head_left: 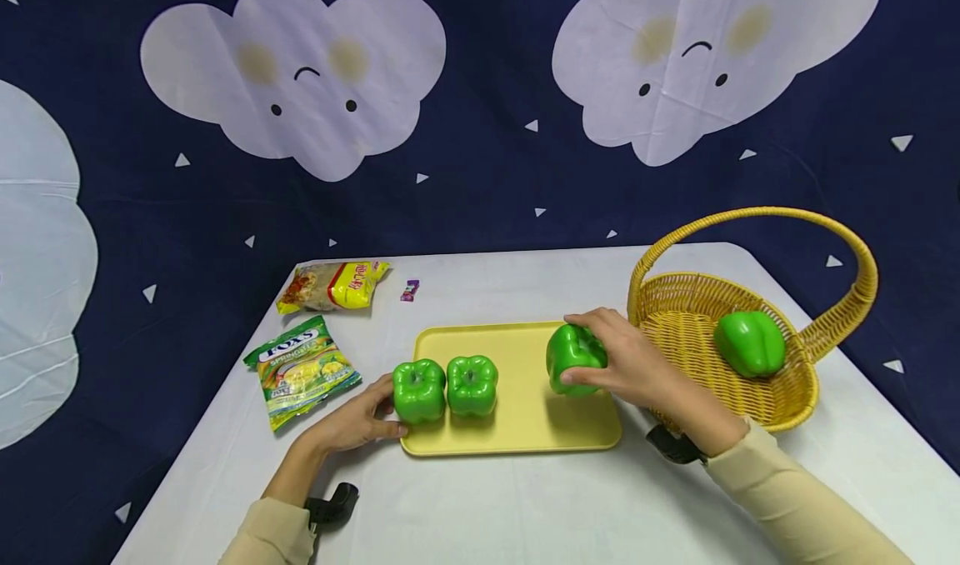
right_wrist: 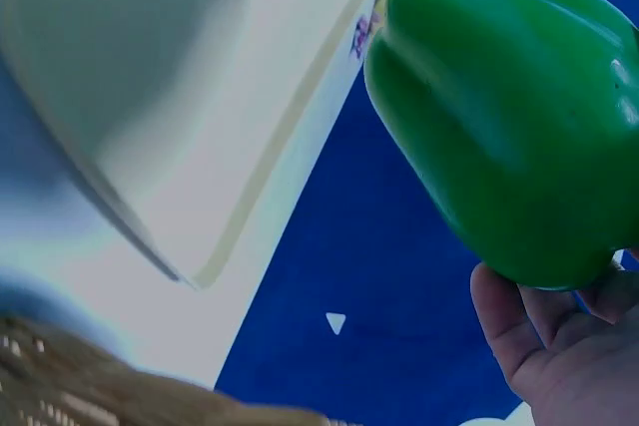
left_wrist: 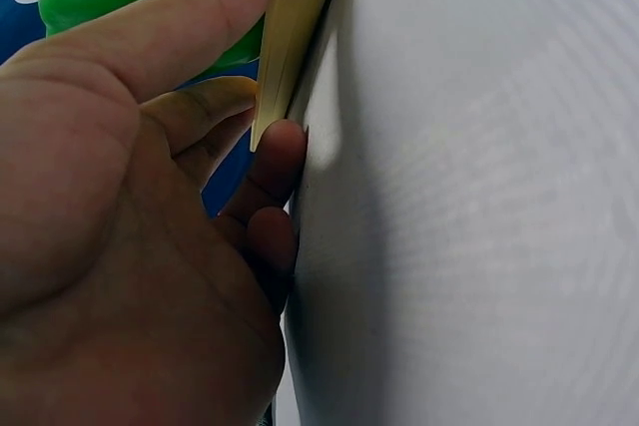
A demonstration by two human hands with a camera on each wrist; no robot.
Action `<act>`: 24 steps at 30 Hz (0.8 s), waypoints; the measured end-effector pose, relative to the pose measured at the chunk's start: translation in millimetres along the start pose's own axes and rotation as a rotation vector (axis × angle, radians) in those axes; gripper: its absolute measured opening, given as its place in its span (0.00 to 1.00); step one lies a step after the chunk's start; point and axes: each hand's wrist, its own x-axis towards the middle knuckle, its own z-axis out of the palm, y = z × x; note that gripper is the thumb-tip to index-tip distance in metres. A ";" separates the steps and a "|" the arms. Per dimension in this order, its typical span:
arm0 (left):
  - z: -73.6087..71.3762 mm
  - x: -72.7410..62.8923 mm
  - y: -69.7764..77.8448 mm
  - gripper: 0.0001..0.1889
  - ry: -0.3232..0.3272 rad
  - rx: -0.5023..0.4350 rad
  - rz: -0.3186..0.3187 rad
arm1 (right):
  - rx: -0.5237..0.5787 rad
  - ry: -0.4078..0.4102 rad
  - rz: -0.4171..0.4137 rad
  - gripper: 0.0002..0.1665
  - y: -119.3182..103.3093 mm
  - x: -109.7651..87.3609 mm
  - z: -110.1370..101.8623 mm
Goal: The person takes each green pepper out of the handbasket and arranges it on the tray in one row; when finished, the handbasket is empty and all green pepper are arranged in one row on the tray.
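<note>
"So, what's at the left end?"

"A green Fox's bag (head_left: 303, 372) lying aslant, with a yellow food packet (head_left: 330, 287) behind it. Next comes the person's left hand (head_left: 356, 419), fingers relaxed, resting against the left end of the yellow tray (head_left: 521, 365). A small purple packet (head_left: 409, 290) lies behind the tray."

"And the peppers?"

"From where I stand, the leftmost pepper (head_left: 419, 390) and the second pepper (head_left: 472, 386) are side by side on the tray, both upright, long axes vertical, stems up."

"Further right?"

"The raised pepper (head_left: 572, 365) is held above the tray's right part, clear of it. Its axis leans: stem end up and towards the palm, the other end down and leftward. The right hand (head_left: 630, 361) grasps it between thumb and fingers."

"Then the basket?"

"That wicker basket (head_left: 678, 348), tall handle arched over, has the last pepper (head_left: 750, 344) lying on its side; I can't see its stem."

"What's it all standing on?"

"A white table (head_left: 480, 507). Behind hangs a dark blue backdrop (head_left: 495, 207) with pale clouds (head_left: 315, 40) and little white triangles."
</note>
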 end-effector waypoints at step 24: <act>1.3 -0.2 0.7 0.38 0.017 0.006 0.018 | 0.068 -0.008 -0.003 0.47 -16.9 8.0 45.0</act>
